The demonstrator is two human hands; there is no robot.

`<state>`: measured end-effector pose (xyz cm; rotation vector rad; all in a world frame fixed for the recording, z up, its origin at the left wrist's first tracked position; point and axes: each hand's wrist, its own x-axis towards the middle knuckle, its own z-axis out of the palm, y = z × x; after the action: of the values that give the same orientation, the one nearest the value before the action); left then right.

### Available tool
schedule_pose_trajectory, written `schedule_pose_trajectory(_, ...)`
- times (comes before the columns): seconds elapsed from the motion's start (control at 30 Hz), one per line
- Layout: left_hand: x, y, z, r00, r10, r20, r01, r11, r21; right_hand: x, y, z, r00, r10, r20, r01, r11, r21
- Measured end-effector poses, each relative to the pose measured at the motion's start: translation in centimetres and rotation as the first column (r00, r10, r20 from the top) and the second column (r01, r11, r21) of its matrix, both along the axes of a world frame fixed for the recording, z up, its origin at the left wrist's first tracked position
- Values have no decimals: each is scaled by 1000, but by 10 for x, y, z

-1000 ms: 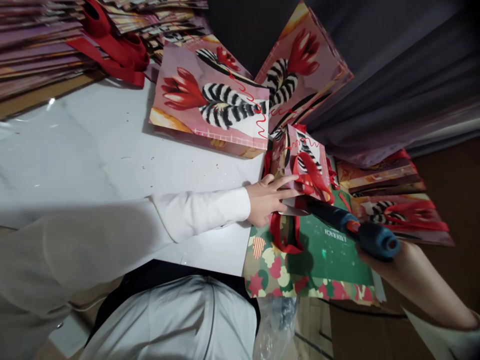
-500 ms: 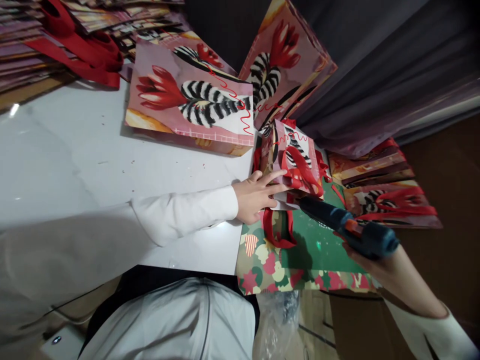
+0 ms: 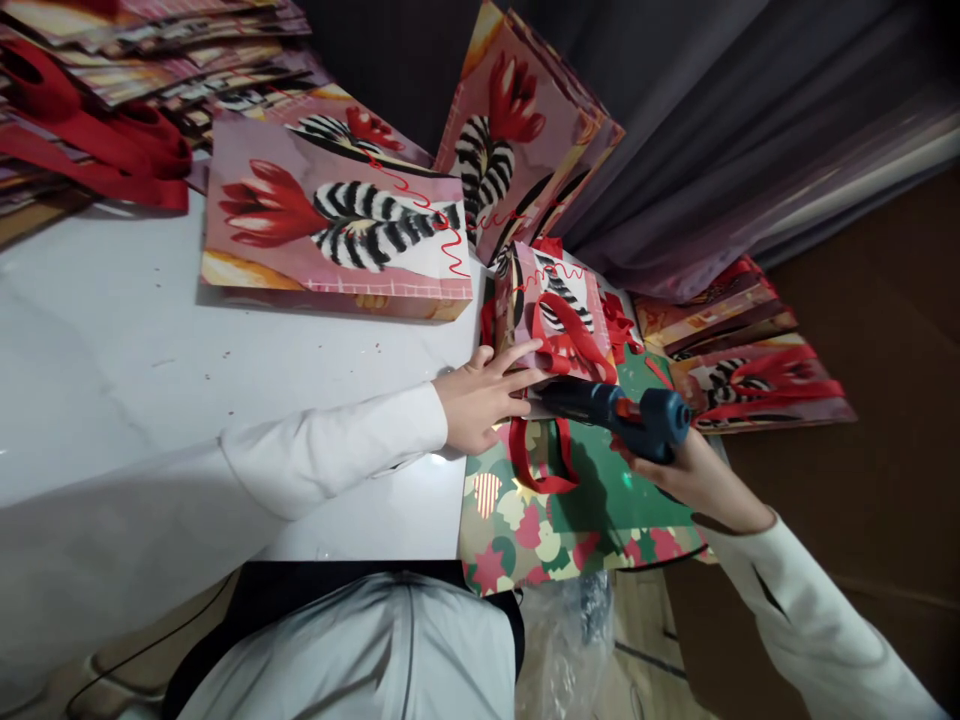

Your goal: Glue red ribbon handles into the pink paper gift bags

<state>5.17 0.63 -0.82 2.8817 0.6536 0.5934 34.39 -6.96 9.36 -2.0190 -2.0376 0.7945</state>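
Observation:
A small pink gift bag [image 3: 544,300] with a zebra-and-red-tulip print and a red ribbon handle [image 3: 574,330] lies in front of me. My left hand [image 3: 480,405] has its fingers spread, the fingertips resting on the bag's near edge. In my right hand [image 3: 686,475] is a dark blue glue gun [image 3: 600,405], its front end against the near edge of the bag beside my left fingertips. The nozzle tip is hidden. Underneath lies a green paper bag [image 3: 607,500] with a patterned border and a red ribbon loop [image 3: 547,480].
Larger printed bags [image 3: 337,220] lie and stand at the back of the white table [image 3: 112,350]. Flat bags with red ribbons [image 3: 142,150] are stacked at the far left, and more bags [image 3: 757,385] sit at the right. A grey curtain [image 3: 675,150] hangs behind.
My right hand has brought the glue gun leftward and in to the small bag's near edge. My left hand stays on the bag; the whole view has shifted a little.

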Motion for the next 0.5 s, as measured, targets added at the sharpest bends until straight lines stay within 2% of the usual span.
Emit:
schedule_pose_trajectory(0.1, 0, 0, 0, 1000, 4, 2, -4, 1000, 2, 4, -2, 10, 999, -26, -33, 24, 999, -40)
schedule_pose_trajectory(0.3, 1, -1, 0, 1000, 3, -2, -3, 1000, 4, 5, -11, 25, 993, -108, -50, 107, 994, -22)
schedule_pose_trajectory(0.5, 1, -2, 0, 1000, 16, -23, -15, 1000, 17, 8, -7, 23, 999, -34, -17, 32, 994, -106)
